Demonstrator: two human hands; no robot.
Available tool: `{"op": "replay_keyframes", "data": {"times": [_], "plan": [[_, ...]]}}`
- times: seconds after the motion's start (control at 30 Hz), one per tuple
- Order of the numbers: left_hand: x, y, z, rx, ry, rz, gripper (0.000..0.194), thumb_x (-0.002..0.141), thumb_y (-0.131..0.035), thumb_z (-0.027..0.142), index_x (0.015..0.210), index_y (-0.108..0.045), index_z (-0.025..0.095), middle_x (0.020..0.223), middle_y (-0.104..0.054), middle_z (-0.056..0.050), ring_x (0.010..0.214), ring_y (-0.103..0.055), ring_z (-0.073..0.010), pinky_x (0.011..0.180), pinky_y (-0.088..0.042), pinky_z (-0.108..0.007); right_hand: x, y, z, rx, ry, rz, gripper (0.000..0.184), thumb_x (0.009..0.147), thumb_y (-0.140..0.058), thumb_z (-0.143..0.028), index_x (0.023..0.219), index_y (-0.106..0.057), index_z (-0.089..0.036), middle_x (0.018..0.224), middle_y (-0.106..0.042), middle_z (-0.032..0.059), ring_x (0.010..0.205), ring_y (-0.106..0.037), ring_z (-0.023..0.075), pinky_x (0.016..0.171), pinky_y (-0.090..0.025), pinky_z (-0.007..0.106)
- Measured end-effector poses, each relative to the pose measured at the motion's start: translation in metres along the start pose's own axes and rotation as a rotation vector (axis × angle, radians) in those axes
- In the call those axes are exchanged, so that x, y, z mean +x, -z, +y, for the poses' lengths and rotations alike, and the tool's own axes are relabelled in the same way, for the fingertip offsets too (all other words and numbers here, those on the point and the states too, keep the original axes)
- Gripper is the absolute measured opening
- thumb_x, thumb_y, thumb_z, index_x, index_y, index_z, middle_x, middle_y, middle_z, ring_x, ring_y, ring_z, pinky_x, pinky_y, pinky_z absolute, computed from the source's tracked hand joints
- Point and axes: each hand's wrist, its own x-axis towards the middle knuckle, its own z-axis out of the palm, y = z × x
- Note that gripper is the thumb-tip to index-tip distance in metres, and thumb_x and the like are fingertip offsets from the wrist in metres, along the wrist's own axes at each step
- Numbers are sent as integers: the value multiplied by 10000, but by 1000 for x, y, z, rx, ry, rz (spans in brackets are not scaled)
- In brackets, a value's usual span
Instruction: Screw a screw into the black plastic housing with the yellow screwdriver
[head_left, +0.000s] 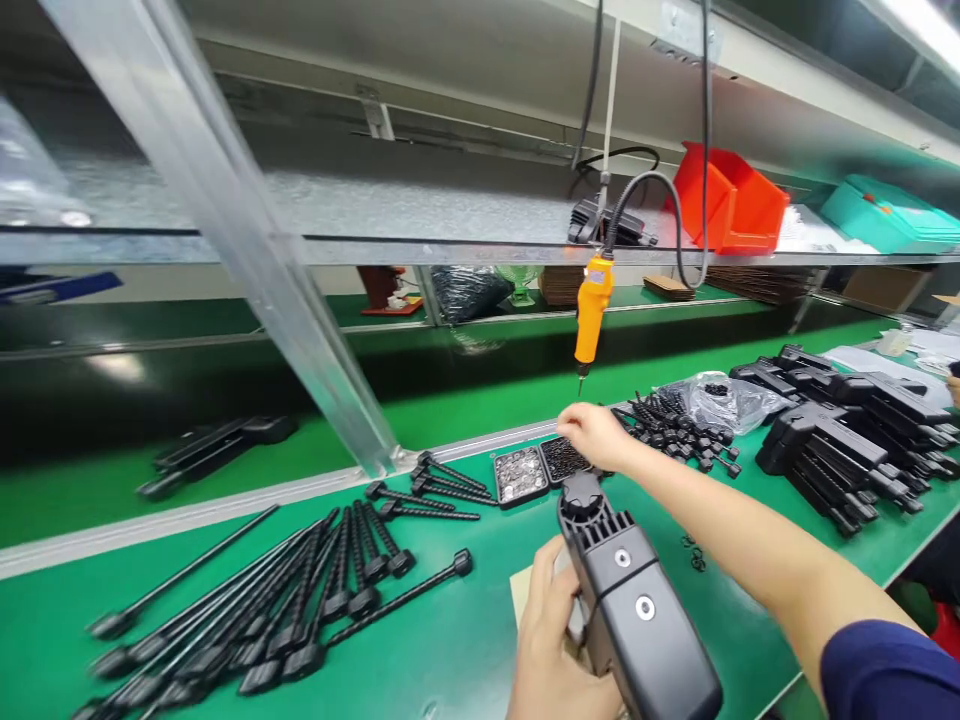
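Observation:
My left hand [551, 640] is wrapped round a long black plastic housing [634, 600] at the bottom centre and holds it tilted up off the green table. My right hand [592, 436] reaches forward over a small tray of dark screws [564, 458], its fingers curled in a pinch; what they hold is too small to make out. Beside that tray sits a tray of silver washers [519, 474]. An orange electric screwdriver [590, 312] hangs on a cable just above and behind my right hand.
Several long black rods [300, 590] lie at the left, shorter black parts [679, 428] and a plastic bag [724, 398] at the right. Stacked black housings [847, 430] fill the far right. A slanted metal post [247, 240] rises from the table's back rail. A red bin [731, 205] sits on the shelf.

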Motion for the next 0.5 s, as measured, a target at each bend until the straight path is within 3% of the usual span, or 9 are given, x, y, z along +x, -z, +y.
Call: {"op": "replay_keyframes", "data": {"times": [0.1, 0.23, 0.33, 0.5], "plan": [[2, 0, 6, -55, -13, -55, 650, 700, -841, 221, 1284, -579, 328, 1271, -589, -78, 1119, -635, -312, 894, -607, -488, -39, 46, -26, 224, 106, 5, 220, 1045, -506, -278, 958, -634, -121, 809, -659, 29, 726, -645, 129, 691, -561, 253], [5, 0, 13, -96, 7, -49, 583, 733, -802, 167, 1248, -574, 317, 1268, -582, -65, 1156, -594, -275, 949, -571, -435, -103, 99, -55, 420, 308, -5, 188, 927, -711, -336, 804, -738, -197, 775, -680, 16, 729, -646, 125, 665, -533, 203], [5, 0, 15, -112, -31, -39, 575, 713, -761, 121, 1228, -566, 290, 1255, -589, -70, 1174, -576, -278, 963, -550, -432, -134, 110, -66, 450, 391, -87, 94, 912, -765, -302, 826, -789, -274, 751, -661, -17, 672, -614, 84, 614, -495, 154], [6, 1, 14, -125, -42, -33, 573, 720, -753, 132, 1238, -557, 279, 1254, -595, -76, 1174, -572, -281, 941, -556, -422, -140, 101, -71, 454, 230, -207, 159, 906, -771, -381, 782, -801, -286, 786, -579, -12, 704, -566, 76, 631, -464, 163]]}}
